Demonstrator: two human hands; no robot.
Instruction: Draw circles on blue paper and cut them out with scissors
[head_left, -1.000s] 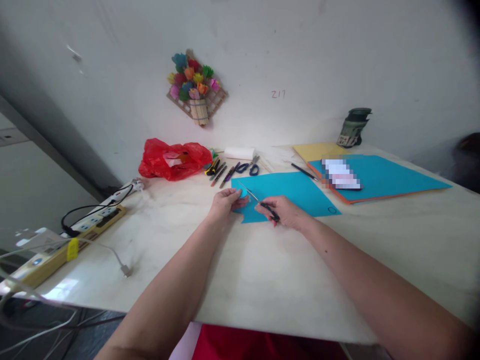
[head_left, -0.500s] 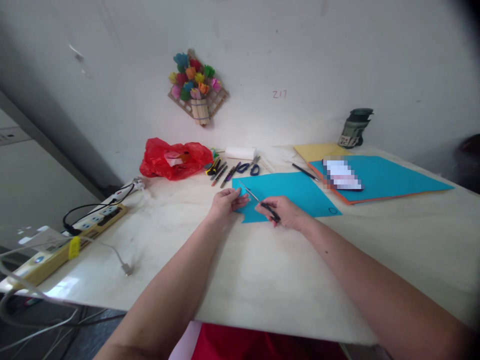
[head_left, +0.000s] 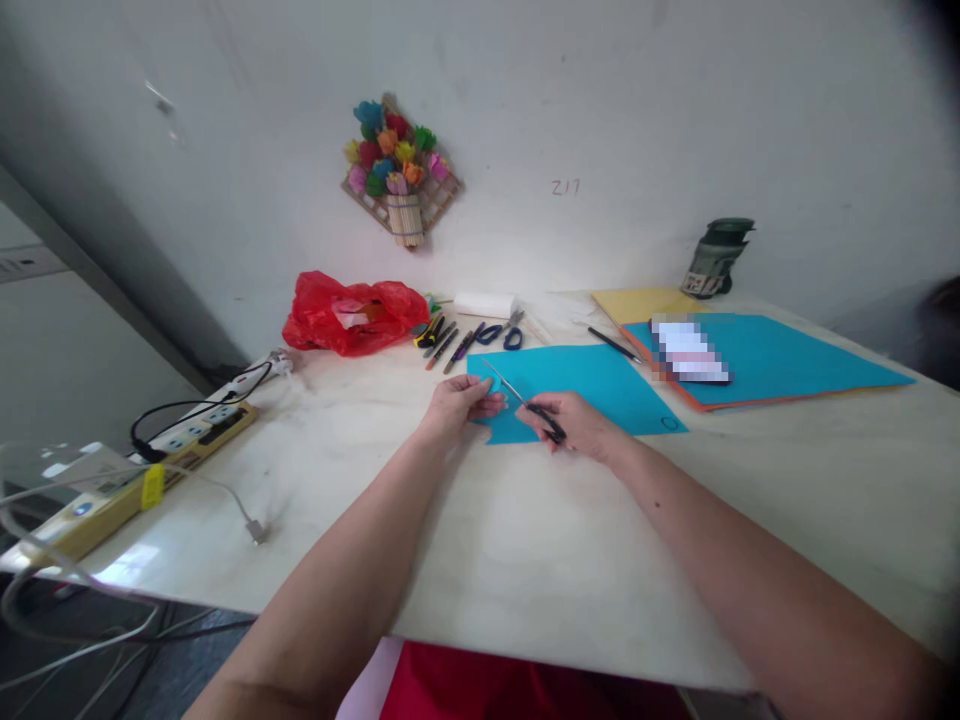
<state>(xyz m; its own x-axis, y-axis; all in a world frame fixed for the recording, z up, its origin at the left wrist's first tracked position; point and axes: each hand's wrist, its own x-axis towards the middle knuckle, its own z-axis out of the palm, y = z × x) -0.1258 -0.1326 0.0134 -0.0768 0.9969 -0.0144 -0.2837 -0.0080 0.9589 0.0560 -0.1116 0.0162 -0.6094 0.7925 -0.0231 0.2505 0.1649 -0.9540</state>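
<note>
My right hand (head_left: 574,425) is closed on the black handles of a pair of scissors (head_left: 546,422), whose thin metal blades point up and to the left. Just left of the blades, my left hand (head_left: 459,403) pinches a small piece of blue paper (head_left: 496,384) between thumb and fingers. The piece is close to the blades; whether they touch it I cannot tell. Beneath both hands a larger blue paper sheet (head_left: 592,375) lies flat on the table, its left edge cut unevenly and a small circle drawn at its lower right corner.
Behind the sheet lie dark-handled scissors (head_left: 490,334), several pens (head_left: 457,348), a white roll (head_left: 484,304) and a red plastic bag (head_left: 352,315). Rightward are a black pen (head_left: 611,343), stacked coloured paper (head_left: 795,350), a phone (head_left: 690,350) and a bottle (head_left: 718,258). A power strip (head_left: 187,440) runs along the left.
The whole view has shifted slightly. Both hands keep nearly the same pose, the left pinching the small blue piece and the right holding the scissors.
</note>
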